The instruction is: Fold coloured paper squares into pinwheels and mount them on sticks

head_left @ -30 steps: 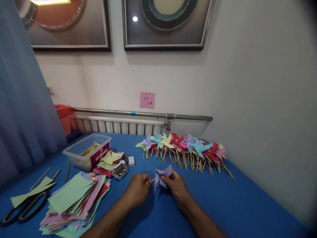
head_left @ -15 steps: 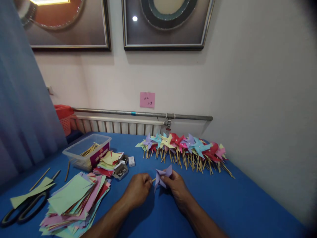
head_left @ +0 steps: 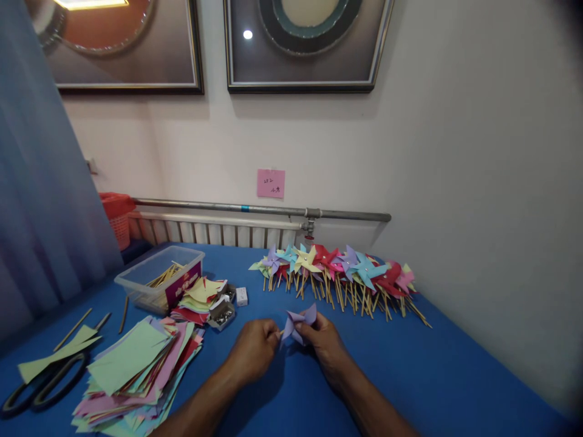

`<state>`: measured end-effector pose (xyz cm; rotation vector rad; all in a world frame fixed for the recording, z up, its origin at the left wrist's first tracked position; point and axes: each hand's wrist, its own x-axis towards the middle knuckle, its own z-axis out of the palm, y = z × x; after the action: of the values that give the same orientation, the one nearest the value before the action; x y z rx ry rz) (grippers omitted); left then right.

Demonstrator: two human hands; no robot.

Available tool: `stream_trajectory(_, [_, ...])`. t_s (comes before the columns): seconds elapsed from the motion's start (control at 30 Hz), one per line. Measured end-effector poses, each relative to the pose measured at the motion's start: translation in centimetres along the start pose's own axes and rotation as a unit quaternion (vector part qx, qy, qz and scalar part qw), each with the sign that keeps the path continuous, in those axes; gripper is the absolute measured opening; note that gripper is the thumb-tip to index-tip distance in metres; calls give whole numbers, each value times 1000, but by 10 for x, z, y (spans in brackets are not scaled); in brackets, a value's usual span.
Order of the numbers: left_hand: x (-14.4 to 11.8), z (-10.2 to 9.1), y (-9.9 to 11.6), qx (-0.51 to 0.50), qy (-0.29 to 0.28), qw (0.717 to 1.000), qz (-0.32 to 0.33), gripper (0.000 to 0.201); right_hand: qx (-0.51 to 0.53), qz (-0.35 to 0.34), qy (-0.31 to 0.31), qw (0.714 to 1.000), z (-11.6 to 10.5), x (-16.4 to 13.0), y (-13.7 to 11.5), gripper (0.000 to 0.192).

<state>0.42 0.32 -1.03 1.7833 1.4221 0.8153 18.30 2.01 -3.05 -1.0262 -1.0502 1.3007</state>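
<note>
While held: both hands gripped the pinwheel [head_left: 298, 323] above mid-counter.
Left hand [head_left: 254, 349]: fingers pinched shut at its left edge.
Right hand [head_left: 324, 341]: fingers closed on it.
Room: bare blue counter [head_left: 446, 376] rightward.

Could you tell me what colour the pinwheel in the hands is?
Light purple pinwheel, clearest in the head view.

Person's left hand [head_left: 252, 351] and right hand [head_left: 324, 343]: both bare, no gloves, rings or watch visible. Forearms bare too, no sleeve reaching into view. Nothing else of the body in frame.
</note>
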Motion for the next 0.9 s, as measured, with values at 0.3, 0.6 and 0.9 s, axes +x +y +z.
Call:
stream_trajectory(0.3, [1,1,-1,-2,4,1000,1,21,27,-18,-27,999,2,0,-2,31])
stream_trajectory(0.6, [0,2,0,-7,7,1000,9,21,25,-10,-21,999,0,2,0,32])
stream_trajectory(0.9, [0,3,-1,4,8,1000,18,22,18,-16,-25,999,-2,4,4,33])
